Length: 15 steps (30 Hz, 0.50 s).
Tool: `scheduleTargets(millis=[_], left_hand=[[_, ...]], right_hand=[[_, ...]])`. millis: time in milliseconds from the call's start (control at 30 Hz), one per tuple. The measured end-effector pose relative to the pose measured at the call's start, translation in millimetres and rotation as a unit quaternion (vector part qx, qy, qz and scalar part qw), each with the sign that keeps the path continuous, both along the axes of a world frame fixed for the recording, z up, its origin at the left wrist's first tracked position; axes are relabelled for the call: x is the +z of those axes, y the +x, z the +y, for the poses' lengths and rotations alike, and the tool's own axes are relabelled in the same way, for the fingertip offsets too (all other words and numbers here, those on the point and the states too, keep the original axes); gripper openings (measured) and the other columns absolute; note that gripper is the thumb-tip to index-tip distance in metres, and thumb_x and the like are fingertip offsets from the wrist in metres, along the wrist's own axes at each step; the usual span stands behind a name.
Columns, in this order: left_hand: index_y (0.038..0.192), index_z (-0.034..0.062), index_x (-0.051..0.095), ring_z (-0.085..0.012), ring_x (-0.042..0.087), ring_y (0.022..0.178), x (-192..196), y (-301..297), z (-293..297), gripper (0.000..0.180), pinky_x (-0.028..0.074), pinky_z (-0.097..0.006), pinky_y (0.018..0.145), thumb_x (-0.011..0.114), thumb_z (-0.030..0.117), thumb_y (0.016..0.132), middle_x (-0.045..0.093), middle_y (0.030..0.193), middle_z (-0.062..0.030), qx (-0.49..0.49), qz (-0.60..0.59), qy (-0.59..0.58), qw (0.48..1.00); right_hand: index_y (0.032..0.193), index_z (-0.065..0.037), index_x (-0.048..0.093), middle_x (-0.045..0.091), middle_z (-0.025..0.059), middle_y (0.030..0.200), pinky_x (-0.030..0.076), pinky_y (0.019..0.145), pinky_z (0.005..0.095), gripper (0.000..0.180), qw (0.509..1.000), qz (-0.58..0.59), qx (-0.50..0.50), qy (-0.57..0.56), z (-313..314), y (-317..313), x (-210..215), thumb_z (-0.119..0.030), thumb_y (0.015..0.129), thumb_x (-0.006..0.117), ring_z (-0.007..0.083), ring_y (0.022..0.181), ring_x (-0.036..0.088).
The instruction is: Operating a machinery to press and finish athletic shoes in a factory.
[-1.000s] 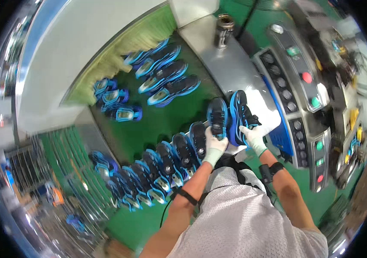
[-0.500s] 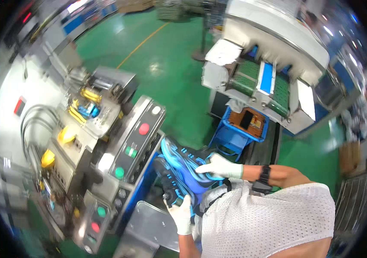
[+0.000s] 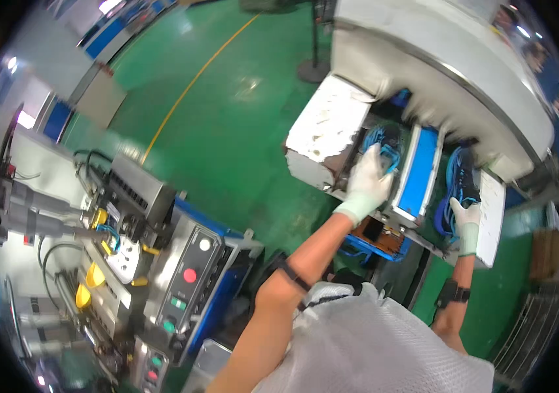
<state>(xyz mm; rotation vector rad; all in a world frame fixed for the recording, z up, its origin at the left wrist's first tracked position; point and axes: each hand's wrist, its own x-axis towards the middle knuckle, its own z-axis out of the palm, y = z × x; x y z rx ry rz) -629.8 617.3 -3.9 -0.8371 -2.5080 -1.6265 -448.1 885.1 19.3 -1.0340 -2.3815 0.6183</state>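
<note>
Both gloved hands place blue shoes.
The left hand (image 3: 368, 180) grips one shoe (image 3: 384, 141); the right hand (image 3: 466, 216) clasps another shoe (image 3: 456, 180) at the machine (image 3: 437, 65).

Bright overhead light glares off the green floor (image 3: 227, 118); fisheye edges blur.

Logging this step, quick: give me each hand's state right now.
Left hand: closed on the left blue shoe at the machine's left slot.
Right hand: closed on the right blue shoe at the right slot.
</note>
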Motion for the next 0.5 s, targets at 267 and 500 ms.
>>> scheduleTargets(millis=[267, 500], left_hand=[[0.149, -0.0059, 0.027, -0.0421, 0.039, 0.139, 21, -85, 43, 0.081, 0.034, -0.044, 0.115, 0.068, 0.030, 0.089, 0.041, 0.146, -0.0304, -0.059, 0.035, 0.017, 0.998], [0.132, -0.0035, 0.049, -0.0404, 0.055, 0.122, 77, -223, -21, 0.052, 0.046, -0.042, 0.103, 0.067, 0.021, 0.090, 0.056, 0.130, -0.0253, -0.087, 0.146, 0.096, 0.981]], right_hand=[[0.138, 0.010, 0.049, 0.065, 0.0297, 0.121, 0.049, 0.096, 0.0409, 0.085, 0.951, -0.052, -0.102, 0.288, 107, -90, -49, -0.054, 0.086, 0.069, 0.0376, 0.112, 0.065], [0.147, 0.008, 0.038, 0.044, 0.0246, 0.151, 0.034, 0.115, 0.0399, 0.056, 0.964, 0.215, 0.026, 0.154, -66, -145, 44, -0.014, 0.100, 0.059, 0.0294, 0.139, 0.045]])
